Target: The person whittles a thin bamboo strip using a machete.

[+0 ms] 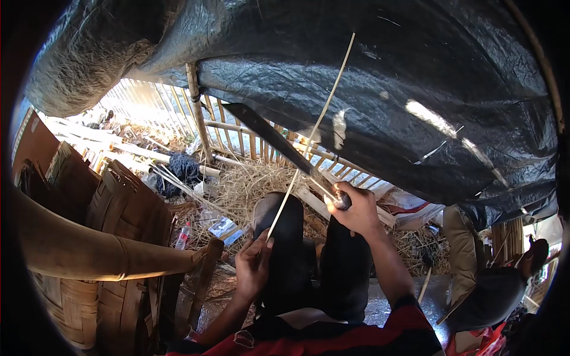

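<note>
Fingers of my left hand (252, 267) pinch the lower end of a thin pale strip (329, 104) over my left knee (268, 209); it slants up across the knife (279, 144), whose handle my right hand (360, 210) wraps, fingers curled. Printing on the bottle (183, 236) and packet (225, 229) is too small to read.

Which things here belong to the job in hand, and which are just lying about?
In the job:
Long knife, held in the right hand
Thin pale strip, held in the left hand

Probably just lying about:
Plastic bottle
Dark tangled bundle
Loose straw-like litter
</note>
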Motion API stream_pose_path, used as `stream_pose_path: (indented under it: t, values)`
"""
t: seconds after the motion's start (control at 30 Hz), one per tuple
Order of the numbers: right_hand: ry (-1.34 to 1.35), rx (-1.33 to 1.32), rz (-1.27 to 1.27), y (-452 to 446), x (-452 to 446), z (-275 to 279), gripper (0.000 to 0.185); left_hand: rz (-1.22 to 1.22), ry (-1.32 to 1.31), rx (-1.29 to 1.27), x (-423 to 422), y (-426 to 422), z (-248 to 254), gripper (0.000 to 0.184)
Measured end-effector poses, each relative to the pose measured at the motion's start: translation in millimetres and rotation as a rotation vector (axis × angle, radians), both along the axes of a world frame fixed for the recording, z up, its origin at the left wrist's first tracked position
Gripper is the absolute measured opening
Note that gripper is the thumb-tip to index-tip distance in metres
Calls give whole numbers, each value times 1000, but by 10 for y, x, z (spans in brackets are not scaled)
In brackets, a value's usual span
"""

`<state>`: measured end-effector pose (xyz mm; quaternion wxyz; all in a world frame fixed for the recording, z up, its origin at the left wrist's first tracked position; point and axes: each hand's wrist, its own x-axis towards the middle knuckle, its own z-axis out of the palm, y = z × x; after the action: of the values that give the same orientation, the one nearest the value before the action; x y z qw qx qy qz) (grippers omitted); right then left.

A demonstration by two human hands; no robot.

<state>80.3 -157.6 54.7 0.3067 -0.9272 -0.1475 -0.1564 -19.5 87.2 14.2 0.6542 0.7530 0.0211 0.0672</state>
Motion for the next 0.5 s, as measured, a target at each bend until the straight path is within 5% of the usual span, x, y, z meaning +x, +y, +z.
stream_pose_path:
  t: [0.1,0.27,0.5]
  values:
    - [-199,-229,99,31,-27,-58,34,17,-3,0,12,-35,-81,29]
    - [7,-465,159,-42,19,-176,36,-35,45,-49,10,-31,-193,27]
    - [125,-335,-71,-251,457,-178,32,-25,127,-226,-99,22,-244,28]
